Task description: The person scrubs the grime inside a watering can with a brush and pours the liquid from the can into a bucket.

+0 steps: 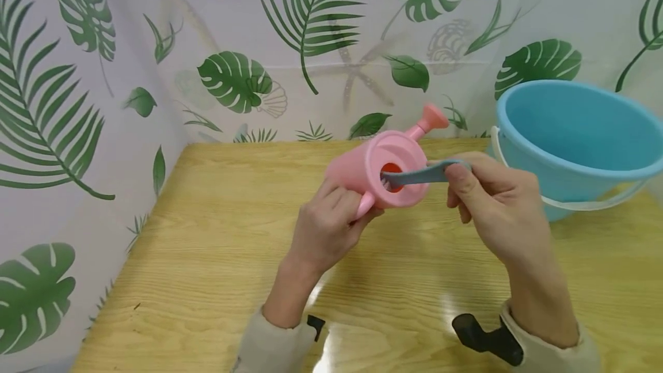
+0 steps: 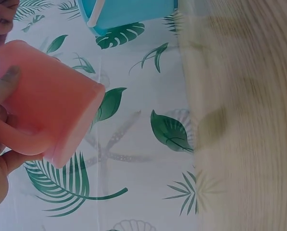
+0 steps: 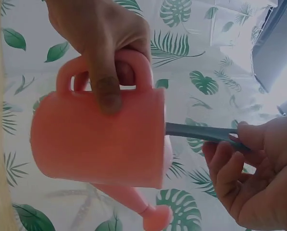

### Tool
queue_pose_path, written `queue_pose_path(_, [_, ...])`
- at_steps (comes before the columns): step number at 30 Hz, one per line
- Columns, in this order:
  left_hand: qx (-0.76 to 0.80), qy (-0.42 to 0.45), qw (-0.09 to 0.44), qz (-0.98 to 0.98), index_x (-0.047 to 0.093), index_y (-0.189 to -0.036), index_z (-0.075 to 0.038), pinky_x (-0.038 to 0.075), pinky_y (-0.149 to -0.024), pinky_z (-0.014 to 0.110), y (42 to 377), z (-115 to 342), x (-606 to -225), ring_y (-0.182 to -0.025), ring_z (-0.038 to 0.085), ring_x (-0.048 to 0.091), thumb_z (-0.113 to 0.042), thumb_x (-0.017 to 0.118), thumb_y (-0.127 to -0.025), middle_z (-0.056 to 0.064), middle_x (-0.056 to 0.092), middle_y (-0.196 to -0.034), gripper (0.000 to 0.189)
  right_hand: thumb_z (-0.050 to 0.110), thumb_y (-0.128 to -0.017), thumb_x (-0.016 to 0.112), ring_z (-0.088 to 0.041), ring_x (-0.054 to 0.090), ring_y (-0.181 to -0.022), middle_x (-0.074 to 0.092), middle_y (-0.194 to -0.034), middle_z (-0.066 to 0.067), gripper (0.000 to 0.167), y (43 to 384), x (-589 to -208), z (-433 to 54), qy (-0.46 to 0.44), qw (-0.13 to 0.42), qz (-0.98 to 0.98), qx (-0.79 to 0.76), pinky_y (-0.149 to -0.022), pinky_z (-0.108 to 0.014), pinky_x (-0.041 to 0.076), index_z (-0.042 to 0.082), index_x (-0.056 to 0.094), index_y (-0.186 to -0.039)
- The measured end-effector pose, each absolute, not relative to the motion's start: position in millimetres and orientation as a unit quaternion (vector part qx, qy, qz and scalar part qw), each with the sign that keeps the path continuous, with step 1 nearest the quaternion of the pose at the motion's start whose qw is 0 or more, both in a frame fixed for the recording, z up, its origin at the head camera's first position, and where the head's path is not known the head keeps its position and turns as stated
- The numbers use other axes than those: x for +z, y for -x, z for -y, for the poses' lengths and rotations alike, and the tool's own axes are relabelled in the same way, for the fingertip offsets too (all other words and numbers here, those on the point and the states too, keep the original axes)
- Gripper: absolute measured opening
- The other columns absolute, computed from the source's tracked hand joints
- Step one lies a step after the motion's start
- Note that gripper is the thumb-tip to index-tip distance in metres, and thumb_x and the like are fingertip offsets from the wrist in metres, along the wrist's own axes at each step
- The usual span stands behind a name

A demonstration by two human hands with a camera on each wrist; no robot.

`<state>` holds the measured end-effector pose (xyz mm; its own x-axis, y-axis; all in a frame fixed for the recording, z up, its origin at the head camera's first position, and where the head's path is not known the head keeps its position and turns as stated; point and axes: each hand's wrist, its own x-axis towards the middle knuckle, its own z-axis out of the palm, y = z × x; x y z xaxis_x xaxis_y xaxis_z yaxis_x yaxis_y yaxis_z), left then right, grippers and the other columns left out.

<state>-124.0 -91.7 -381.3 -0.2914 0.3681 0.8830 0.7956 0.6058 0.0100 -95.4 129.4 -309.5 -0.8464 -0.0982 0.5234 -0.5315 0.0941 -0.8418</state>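
A pink watering can (image 1: 348, 167) is held tilted above the table, its round opening facing my right hand and its spout (image 1: 423, 125) pointing up and away. My left hand (image 1: 326, 223) grips the can's handle, with the thumb lying on the can's body in the right wrist view. My right hand (image 1: 510, 212) pinches the blue-grey handle of a brush (image 1: 427, 174) between thumb and fingers. The brush reaches through the red-edged opening; pale bristles show there, and the rest of its head is hidden inside the can.
A light blue bucket (image 1: 570, 184) with a white carrying handle (image 1: 585, 206) stands at the right, just beyond my right hand. The wooden table (image 1: 217, 235) meets a wall covering (image 1: 331, 108) printed with green leaves at the back and left.
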Motion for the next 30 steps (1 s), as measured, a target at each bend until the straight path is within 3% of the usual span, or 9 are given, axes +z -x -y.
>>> queue_pose_path(2, [-0.229, 0.382, 0.457, 0.770, 0.052, -0.074, -0.009, 0.045, -0.058, 0.021, 124, 92, -381, -0.067, 0.017, 0.049, -0.024, 0.085, -0.079, 0.000, 0.051, -0.065, 0.036, -0.003, -0.092, 0.065, -0.009, 0.049, -0.053, 0.060, -0.067, -0.002, 0.008, 95, -310, -128, -0.265, 0.222, 0.707, 0.617, -0.044, -0.021, 0.034, -0.007, 0.072, -0.091])
queue_pose_path(5, [-0.223, 0.381, 0.459, 0.771, 0.052, -0.073, -0.010, 0.045, -0.055, 0.020, 123, 91, -381, -0.066, 0.017, 0.050, -0.025, 0.084, -0.080, 0.000, 0.052, -0.064, 0.036, 0.008, -0.093, 0.069, -0.008, 0.055, -0.062, 0.066, -0.072, -0.008, 0.019, 100, -315, -118, -0.335, 0.309, 0.695, 0.556, -0.055, -0.016, 0.042, -0.010, 0.073, -0.090])
queue_pose_path(9, [-0.215, 0.379, 0.465, 0.771, 0.052, -0.072, -0.010, 0.044, -0.052, 0.020, 124, 91, -381, -0.065, 0.016, 0.049, -0.026, 0.083, -0.081, 0.000, 0.051, -0.063, 0.037, 0.025, -0.096, 0.066, -0.017, 0.059, -0.070, 0.070, -0.079, -0.015, 0.033, 112, -322, -106, -0.387, 0.414, 0.692, 0.448, -0.071, -0.013, 0.044, -0.006, 0.074, -0.087])
queue_pose_path(11, [-0.211, 0.381, 0.465, 0.771, 0.052, -0.072, -0.009, 0.043, -0.052, 0.019, 123, 92, -381, -0.064, 0.016, 0.048, -0.026, 0.084, -0.081, 0.000, 0.050, -0.063, 0.037, 0.025, -0.098, 0.064, -0.022, 0.060, -0.069, 0.070, -0.081, -0.015, 0.033, 116, -325, -105, -0.405, 0.437, 0.695, 0.404, -0.071, -0.015, 0.046, -0.005, 0.074, -0.088])
queue_pose_path(16, [-0.202, 0.386, 0.471, 0.767, 0.052, -0.071, -0.009, 0.042, -0.054, 0.019, 123, 93, -377, -0.063, 0.016, 0.047, -0.025, 0.083, -0.082, 0.001, 0.048, -0.062, 0.037, 0.026, -0.103, 0.055, -0.018, 0.061, -0.064, 0.070, -0.080, -0.009, 0.034, 114, -326, -113, -0.437, 0.407, 0.734, 0.324, -0.064, -0.023, 0.052, -0.002, 0.072, -0.092])
queue_pose_path(20, [-0.193, 0.390, 0.479, 0.763, 0.051, -0.068, -0.009, 0.039, -0.054, 0.020, 124, 91, -373, -0.062, 0.016, 0.045, -0.024, 0.078, -0.087, 0.000, 0.046, -0.061, 0.036, 0.031, -0.104, 0.050, -0.009, 0.054, -0.060, 0.063, -0.072, -0.002, 0.037, 107, -322, -117, -0.427, 0.345, 0.766, 0.334, -0.061, -0.017, 0.049, -0.001, 0.067, -0.095])
queue_pose_path(25, [-0.188, 0.396, 0.478, 0.761, 0.051, -0.069, -0.010, 0.039, -0.053, 0.019, 125, 89, -369, -0.063, 0.015, 0.046, -0.025, 0.084, -0.081, 0.000, 0.046, -0.061, 0.038, 0.030, -0.099, 0.057, -0.002, 0.052, -0.054, 0.061, -0.065, 0.000, 0.037, 99, -315, -121, -0.346, 0.294, 0.764, 0.458, -0.050, -0.013, 0.041, -0.004, 0.068, -0.091])
queue_pose_path(30, [-0.195, 0.400, 0.484, 0.754, 0.050, -0.068, -0.011, 0.037, -0.052, 0.019, 125, 87, -369, -0.062, 0.014, 0.045, -0.024, 0.085, -0.080, -0.001, 0.044, -0.060, 0.040, 0.016, -0.097, 0.062, -0.002, 0.051, -0.047, 0.058, -0.059, 0.002, 0.027, 91, -311, -125, -0.282, 0.288, 0.746, 0.530, -0.043, -0.017, 0.038, -0.009, 0.065, -0.087])
